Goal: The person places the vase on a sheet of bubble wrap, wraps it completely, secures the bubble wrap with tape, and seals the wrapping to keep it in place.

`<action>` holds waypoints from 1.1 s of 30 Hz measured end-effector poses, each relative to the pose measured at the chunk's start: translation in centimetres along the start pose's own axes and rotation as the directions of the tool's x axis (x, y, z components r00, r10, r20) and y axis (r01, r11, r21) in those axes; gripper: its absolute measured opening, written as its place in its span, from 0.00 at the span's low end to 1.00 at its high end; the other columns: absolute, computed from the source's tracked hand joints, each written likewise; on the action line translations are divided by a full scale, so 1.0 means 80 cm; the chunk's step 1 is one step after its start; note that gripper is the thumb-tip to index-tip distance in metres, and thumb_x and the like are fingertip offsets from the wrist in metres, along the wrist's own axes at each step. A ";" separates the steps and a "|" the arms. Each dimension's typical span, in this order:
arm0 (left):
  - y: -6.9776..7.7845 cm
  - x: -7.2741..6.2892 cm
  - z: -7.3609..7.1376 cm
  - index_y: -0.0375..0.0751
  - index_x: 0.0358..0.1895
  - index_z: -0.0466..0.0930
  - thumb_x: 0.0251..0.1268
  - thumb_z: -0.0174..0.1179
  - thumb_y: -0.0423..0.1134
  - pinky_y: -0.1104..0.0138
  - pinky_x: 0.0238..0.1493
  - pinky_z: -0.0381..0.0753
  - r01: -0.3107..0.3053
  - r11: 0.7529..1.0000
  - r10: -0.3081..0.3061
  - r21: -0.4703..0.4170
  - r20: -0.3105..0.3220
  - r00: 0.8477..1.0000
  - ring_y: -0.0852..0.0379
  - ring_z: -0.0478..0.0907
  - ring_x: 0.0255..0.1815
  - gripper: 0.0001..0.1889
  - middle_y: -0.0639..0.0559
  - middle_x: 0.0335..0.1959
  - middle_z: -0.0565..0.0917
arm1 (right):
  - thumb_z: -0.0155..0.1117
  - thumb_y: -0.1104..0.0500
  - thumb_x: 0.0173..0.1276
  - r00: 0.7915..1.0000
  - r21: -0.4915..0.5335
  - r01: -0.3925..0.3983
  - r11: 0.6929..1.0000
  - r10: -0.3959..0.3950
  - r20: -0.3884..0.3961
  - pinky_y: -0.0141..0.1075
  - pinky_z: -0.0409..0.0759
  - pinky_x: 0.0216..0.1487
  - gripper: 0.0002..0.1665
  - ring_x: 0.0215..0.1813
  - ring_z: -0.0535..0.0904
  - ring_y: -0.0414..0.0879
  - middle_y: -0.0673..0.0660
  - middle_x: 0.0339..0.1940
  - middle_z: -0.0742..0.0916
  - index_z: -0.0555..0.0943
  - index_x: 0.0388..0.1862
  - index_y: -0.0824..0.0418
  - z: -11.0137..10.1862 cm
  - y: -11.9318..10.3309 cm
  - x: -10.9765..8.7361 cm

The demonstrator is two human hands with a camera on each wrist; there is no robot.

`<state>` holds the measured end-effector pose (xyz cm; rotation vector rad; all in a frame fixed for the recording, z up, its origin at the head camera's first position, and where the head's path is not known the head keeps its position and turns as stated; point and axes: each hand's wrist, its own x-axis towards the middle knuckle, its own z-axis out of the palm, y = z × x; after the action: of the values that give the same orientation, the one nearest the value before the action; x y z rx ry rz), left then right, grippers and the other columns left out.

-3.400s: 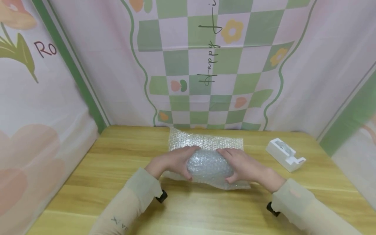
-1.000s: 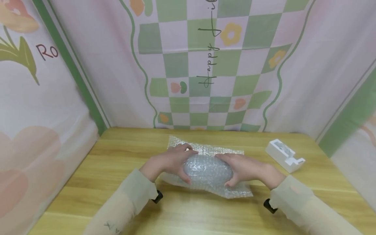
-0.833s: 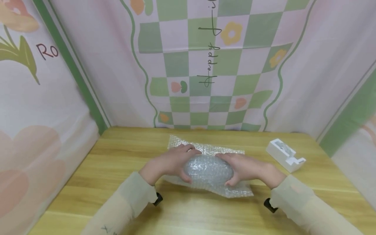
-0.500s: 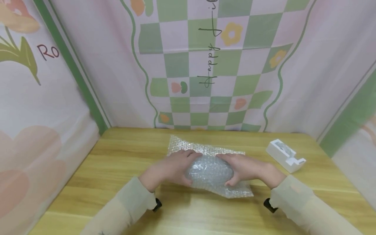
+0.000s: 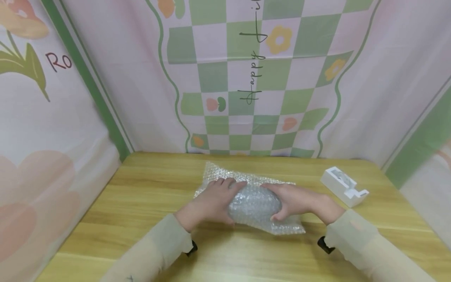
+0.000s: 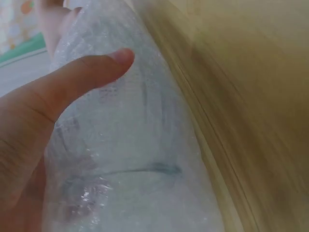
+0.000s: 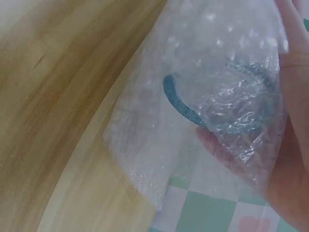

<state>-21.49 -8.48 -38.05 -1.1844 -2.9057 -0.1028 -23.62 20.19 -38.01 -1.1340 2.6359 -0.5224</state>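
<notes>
The left hand and right hand, fingers curved, grip a rounded, clear bubble-wrap bundle. Easing off could let it unroll.

we see a bubble-wrapped bundle at the middle of the counter, the left hand at its left end and the right hand at its right. loose wrap spreads behind and before it. a tape dispenser sits well apart, near our counter's far right corner; a cloth backdrop hangs behind.
</notes>
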 end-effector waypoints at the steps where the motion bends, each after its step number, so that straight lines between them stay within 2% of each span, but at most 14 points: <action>1: -0.001 0.001 0.000 0.48 0.82 0.51 0.38 0.82 0.62 0.48 0.73 0.65 -0.004 1.000 0.004 -0.013 0.000 1.000 0.42 0.67 0.72 0.67 0.40 0.73 0.68 | 0.82 0.49 0.52 1.000 0.012 -0.002 1.000 0.002 0.002 0.58 0.77 0.64 0.59 0.62 0.79 0.63 0.70 0.65 0.80 0.64 0.74 0.76 0.000 0.000 0.000; 7: -0.009 0.007 0.003 0.48 0.81 0.54 0.39 0.82 0.61 0.49 0.73 0.67 -0.022 0.999 0.022 -0.025 0.001 1.000 0.44 0.67 0.72 0.64 0.41 0.72 0.69 | 0.81 0.50 0.55 1.000 0.069 -0.010 0.998 0.009 0.016 0.60 0.74 0.66 0.59 0.66 0.76 0.66 0.71 0.69 0.77 0.61 0.76 0.75 -0.002 -0.001 0.001; 16: -0.014 0.013 0.004 0.49 0.80 0.57 0.36 0.84 0.60 0.49 0.71 0.70 -0.032 0.998 0.032 -0.045 -0.007 0.999 0.45 0.69 0.70 0.64 0.43 0.71 0.71 | 0.80 0.50 0.57 0.999 0.117 -0.028 0.993 0.025 0.029 0.59 0.75 0.65 0.57 0.65 0.76 0.64 0.69 0.68 0.77 0.61 0.77 0.72 -0.001 0.001 0.000; 23: -0.014 0.018 -0.001 0.49 0.80 0.57 0.37 0.83 0.62 0.50 0.71 0.69 -0.038 0.999 0.038 -0.011 0.024 0.999 0.46 0.70 0.69 0.63 0.44 0.70 0.73 | 0.80 0.52 0.56 1.000 0.176 -0.005 0.984 0.003 0.011 0.61 0.74 0.65 0.58 0.66 0.75 0.65 0.69 0.69 0.76 0.60 0.77 0.72 0.004 0.004 -0.001; 27: -0.016 0.020 -0.003 0.50 0.80 0.58 0.38 0.82 0.62 0.48 0.68 0.73 -0.031 0.999 0.032 -0.025 0.038 0.999 0.44 0.72 0.67 0.62 0.44 0.69 0.73 | 0.79 0.50 0.56 1.000 0.160 -0.020 0.987 0.023 -0.018 0.64 0.72 0.66 0.59 0.68 0.71 0.68 0.71 0.72 0.72 0.58 0.78 0.73 0.007 0.005 -0.005; 33: -0.022 0.025 -0.001 0.50 0.80 0.58 0.40 0.82 0.61 0.48 0.65 0.76 -0.013 0.998 0.016 -0.068 0.048 0.999 0.43 0.73 0.66 0.61 0.44 0.69 0.74 | 0.78 0.48 0.59 0.996 0.040 -0.012 0.999 0.015 -0.089 0.66 0.69 0.67 0.58 0.71 0.68 0.71 0.72 0.74 0.70 0.58 0.79 0.72 0.007 0.002 -0.010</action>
<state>-24.17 -8.31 -38.05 -1.2352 -2.9573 -0.1758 -22.98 20.78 -38.49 -1.1052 2.6940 -0.6338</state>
